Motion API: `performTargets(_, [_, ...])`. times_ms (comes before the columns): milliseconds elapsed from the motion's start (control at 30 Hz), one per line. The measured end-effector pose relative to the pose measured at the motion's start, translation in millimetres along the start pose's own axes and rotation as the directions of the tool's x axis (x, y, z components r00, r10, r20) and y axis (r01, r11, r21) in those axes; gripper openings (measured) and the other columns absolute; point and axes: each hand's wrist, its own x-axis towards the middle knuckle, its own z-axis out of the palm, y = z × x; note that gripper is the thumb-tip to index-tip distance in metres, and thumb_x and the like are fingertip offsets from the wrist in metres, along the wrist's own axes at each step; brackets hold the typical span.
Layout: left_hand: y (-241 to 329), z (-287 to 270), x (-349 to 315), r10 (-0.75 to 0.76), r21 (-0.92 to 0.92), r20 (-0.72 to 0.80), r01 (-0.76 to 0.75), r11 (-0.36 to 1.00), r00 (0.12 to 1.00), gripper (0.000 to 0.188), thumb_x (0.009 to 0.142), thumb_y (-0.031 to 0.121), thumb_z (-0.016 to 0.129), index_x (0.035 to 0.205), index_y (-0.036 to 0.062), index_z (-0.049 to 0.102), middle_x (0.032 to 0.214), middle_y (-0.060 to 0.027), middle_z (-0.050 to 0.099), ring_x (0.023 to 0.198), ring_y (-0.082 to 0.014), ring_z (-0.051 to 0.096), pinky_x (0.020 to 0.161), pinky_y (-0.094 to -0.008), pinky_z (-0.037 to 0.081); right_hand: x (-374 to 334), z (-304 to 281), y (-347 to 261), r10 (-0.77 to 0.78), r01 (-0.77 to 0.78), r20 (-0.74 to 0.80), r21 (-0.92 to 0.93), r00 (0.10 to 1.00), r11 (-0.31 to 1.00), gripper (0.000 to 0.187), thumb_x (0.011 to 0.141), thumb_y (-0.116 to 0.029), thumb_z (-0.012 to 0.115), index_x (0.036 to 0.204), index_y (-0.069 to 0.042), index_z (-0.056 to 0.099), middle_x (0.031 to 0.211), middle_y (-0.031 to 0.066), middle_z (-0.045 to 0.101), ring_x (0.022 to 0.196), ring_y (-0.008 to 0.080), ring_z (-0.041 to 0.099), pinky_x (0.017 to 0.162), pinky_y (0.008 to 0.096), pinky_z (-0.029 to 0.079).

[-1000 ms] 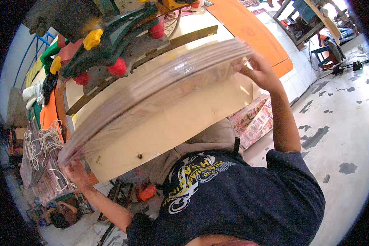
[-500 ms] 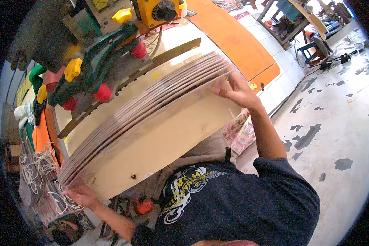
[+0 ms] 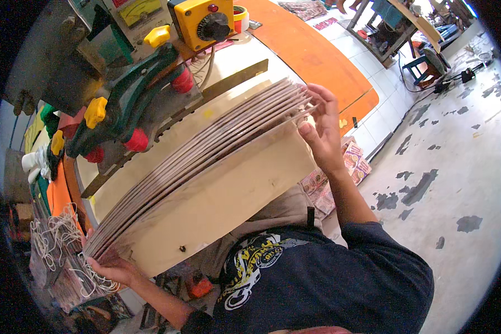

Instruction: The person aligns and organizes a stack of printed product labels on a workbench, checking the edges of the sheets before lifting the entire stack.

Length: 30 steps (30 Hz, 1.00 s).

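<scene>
A stack of long, thin, greyish layers, which look like plastic sheets or bags (image 3: 206, 145), spans between my hands over a cream board (image 3: 234, 195). Its layers fan apart slightly and bow along their length. My left hand (image 3: 114, 270) is closed around the stack's lower left end. At the upper right end my right hand (image 3: 324, 131) grips the other edge, thumb on the near side and fingers behind. Just beyond the stack stands a machine with dark green curved arms (image 3: 125, 86), yellow knobs (image 3: 95, 112) and red feet (image 3: 136, 140). A straight metal bar (image 3: 236, 74) runs along its front.
Behind is a yellow control box (image 3: 206, 25) with a black dial. An orange panel (image 3: 317, 50) covers the table's far right. Bundles with white strings (image 3: 58, 239) lie at left. Printed packets (image 3: 353, 161) sit beside my right forearm. A red-orange object (image 3: 199, 287) is below the board.
My right hand has shifted its hold at the stack's right end, its fingers now further behind the edge. The layers' right ends look more spread. My left hand has cupped further under its end.
</scene>
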Motion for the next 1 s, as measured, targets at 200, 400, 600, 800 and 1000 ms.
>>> performTargets(200, [1.8,7.2,-2.8,-0.015,0.021,-0.075,0.017,1.0,0.997,0.064,0.104,0.046,0.037,0.152,0.0028,0.042,0.146,-0.0184,0.055,0.134,-0.033,0.053,0.112,-0.049,0.043,-2.6,-0.2,-15.0,-0.114,0.102,-0.074,-0.147,0.991,0.984,0.061,0.09,-0.035,0.075,0.136,-0.004,0.05,0.137,0.015,0.054,0.132,0.0264,0.05,0.108,0.0424,0.04])
performTargets(400, [6.3,26.3,-12.8,-0.014,-0.008,-0.096,0.014,1.0,0.995,0.064,0.104,0.046,0.035,0.151,0.0025,0.042,0.145,-0.0196,0.056,0.135,-0.0336,0.052,0.113,-0.0503,0.043,-2.8,-2.2,-14.9,-0.034,0.034,-0.08,-0.001,0.996,0.999,0.054,0.092,-0.032,0.073,0.13,0.0,0.054,0.126,0.0103,0.056,0.12,0.021,0.053,0.102,0.0381,0.042])
performTargets(600, [2.9,25.1,-9.7,0.016,-0.006,-0.13,-0.017,1.0,0.991,0.066,0.104,0.046,0.034,0.151,0.0004,0.042,0.145,-0.0206,0.056,0.135,-0.0339,0.052,0.115,-0.0516,0.042,-3.4,-6.5,-0.7,-0.031,0.041,-0.096,0.112,0.995,0.993,0.049,0.092,-0.033,0.073,0.125,-0.002,0.054,0.122,0.0088,0.054,0.115,0.018,0.052,0.101,0.0351,0.04])
performTargets(800, [0.4,16.2,-8.9,0.034,0.011,-0.13,-0.033,0.999,0.991,0.068,0.104,0.047,0.033,0.15,-0.0014,0.042,0.145,-0.021,0.055,0.137,-0.0337,0.051,0.116,-0.0515,0.04,2.5,2.6,-2.5,-0.11,0.12,-0.13,0.076,0.985,0.99,0.04,0.093,-0.031,0.07,0.119,-0.004,0.054,0.122,0.0107,0.053,0.116,0.019,0.05,0.1,0.0342,0.038])
performTargets(1000, [2.6,21.5,-9.8,0.056,0.077,-0.13,-0.046,0.996,0.99,0.069,0.103,0.048,0.032,0.15,-0.0019,0.042,0.146,-0.0216,0.055,0.137,-0.0343,0.051,0.117,-0.0516,0.039,2.6,-1.5,-3.1,-0.094,0.108,-0.115,0.127,0.989,0.986,0.035,0.094,-0.03,0.063,0.117,-0.003,0.057,0.12,0.0121,0.056,0.116,0.0217,0.052,0.101,0.0363,0.038])
